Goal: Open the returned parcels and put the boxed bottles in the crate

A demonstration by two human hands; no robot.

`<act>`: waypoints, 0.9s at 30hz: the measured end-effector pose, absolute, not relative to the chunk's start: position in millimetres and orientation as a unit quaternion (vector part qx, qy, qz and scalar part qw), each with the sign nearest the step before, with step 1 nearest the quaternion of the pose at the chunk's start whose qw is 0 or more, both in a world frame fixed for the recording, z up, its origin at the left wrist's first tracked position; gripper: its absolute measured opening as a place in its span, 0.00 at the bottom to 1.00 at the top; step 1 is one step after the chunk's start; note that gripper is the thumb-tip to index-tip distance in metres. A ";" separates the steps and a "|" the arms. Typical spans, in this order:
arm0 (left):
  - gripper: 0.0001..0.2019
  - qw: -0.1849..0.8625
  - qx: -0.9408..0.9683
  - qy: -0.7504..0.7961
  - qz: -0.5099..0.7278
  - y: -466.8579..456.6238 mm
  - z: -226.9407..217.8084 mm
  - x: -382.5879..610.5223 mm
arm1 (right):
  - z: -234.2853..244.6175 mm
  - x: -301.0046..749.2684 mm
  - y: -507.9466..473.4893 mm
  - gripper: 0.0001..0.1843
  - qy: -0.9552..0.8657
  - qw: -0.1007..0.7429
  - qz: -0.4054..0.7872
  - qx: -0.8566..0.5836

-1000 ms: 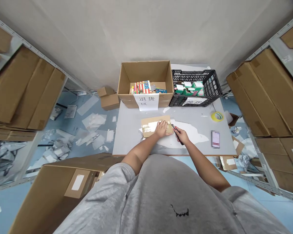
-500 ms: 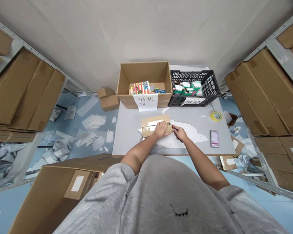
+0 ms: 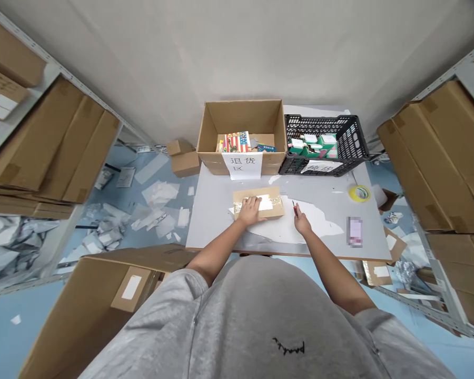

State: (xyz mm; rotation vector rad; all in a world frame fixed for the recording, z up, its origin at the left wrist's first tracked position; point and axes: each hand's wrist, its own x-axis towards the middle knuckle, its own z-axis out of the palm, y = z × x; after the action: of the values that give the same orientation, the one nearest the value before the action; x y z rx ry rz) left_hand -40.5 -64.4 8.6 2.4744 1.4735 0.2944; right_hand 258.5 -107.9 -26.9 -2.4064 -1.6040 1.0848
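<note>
Lying in front of the labelled carton, a taped parcel is held down by the left hand, spread flat; a red-handled cutter is gripped by the right hand, before the carton's right corner.

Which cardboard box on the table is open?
The big box at the back, bearing a paper sign; the small parcel under the left hand is taped shut.
</note>
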 end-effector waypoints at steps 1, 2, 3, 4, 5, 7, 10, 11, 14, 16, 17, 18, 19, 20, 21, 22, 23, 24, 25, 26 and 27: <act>0.46 0.121 0.841 0.519 0.097 -67.4 8.8 -51.0 | -32.8 256.0 -101.6 0.39 -0.518 0.007 0.349 -0.781; 0.46 0.119 0.833 0.531 0.095 -70.2 8.6 -60.8 | -39.2 253.7 -95.5 0.40 -0.514 -0.011 0.351 -0.783; 0.46 0.116 0.827 0.541 0.094 -72.6 8.1 -69.6 | -45.9 251.8 -89.9 0.41 -0.508 -0.027 0.355 -0.784; 0.46 0.114 0.822 0.550 0.095 -74.6 7.5 -77.2 | -52.9 250.5 -85.1 0.42 -0.503 -0.038 0.357 -0.786; 0.45 0.112 0.817 0.558 0.096 -76.2 6.8 -83.3 | -59.9 249.7 -81.1 0.43 -0.496 -0.041 0.359 -0.789; 0.43 0.109 0.806 0.573 0.096 -78.2 5.9 -91.3 | -73.1 249.4 -75.7 0.43 -0.487 -0.015 0.361 -0.795; 0.41 0.114 0.799 0.582 0.096 -79.9 7.6 -95.6 | -83.9 249.4 -70.9 0.40 -0.484 0.079 0.346 -0.800; 0.40 0.118 0.802 0.577 0.097 -80.6 9.2 -96.3 | -83.3 248.6 -69.1 0.38 -0.483 0.102 0.332 -0.804; 0.34 0.133 0.817 0.550 0.111 -84.7 17.1 -99.4 | -65.5 241.2 -61.3 0.32 -0.493 0.170 0.259 -0.813; 0.26 0.144 0.823 0.536 0.123 -90.0 23.7 -103.6 | -42.6 231.1 -55.3 0.29 -0.523 0.258 0.204 -0.786; 0.22 0.150 0.823 0.533 0.127 -93.4 27.0 -106.0 | -29.6 224.4 -52.7 0.27 -0.549 0.297 0.194 -0.757; 0.17 0.158 0.822 0.531 0.130 -97.2 30.2 -108.6 | -16.6 216.7 -50.6 0.26 -0.581 0.320 0.206 -0.719; 0.14 0.168 0.820 0.532 0.131 -101.2 33.2 -111.0 | -4.6 208.4 -49.1 0.24 -0.617 0.325 0.235 -0.677; 0.11 0.180 0.816 0.534 0.132 -105.0 35.9 -113.2 | 5.8 199.8 -48.1 0.23 -0.651 0.316 0.268 -0.636; 0.10 0.193 0.811 0.537 0.132 -108.2 38.4 -115.2 | 14.2 191.3 -47.7 0.21 -0.682 0.291 0.296 -0.602; 0.09 0.209 0.805 0.539 0.135 -110.7 40.6 -117.0 | 20.2 183.5 -47.8 0.19 -0.708 0.257 0.316 -0.577; 0.09 0.228 0.796 0.542 0.142 -112.0 42.4 -118.6 | 23.9 176.8 -48.5 0.16 -0.731 0.218 0.327 -0.558; 0.11 0.251 0.785 0.545 0.151 -112.2 43.8 -120.2 | 25.6 171.5 -49.7 0.15 -0.748 0.184 0.330 -0.546; 0.13 0.276 0.772 0.550 0.162 -111.2 44.9 -122.0 | 25.7 167.8 -51.6 0.15 -0.760 0.157 0.328 -0.538; 0.16 0.298 0.756 0.558 0.171 -109.2 45.5 -124.0 | 24.7 165.7 -54.2 0.17 -0.770 0.138 0.325 -0.532; 0.19 0.314 0.740 0.568 0.177 -106.5 45.7 -126.5 | 23.1 164.9 -57.7 0.21 -0.777 0.126 0.322 -0.526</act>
State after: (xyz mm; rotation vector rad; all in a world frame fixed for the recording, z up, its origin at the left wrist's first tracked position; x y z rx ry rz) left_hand -126.5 -106.5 45.7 1.9502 1.4976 0.4672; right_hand 164.9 -57.7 23.1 -1.5305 -2.2621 0.9384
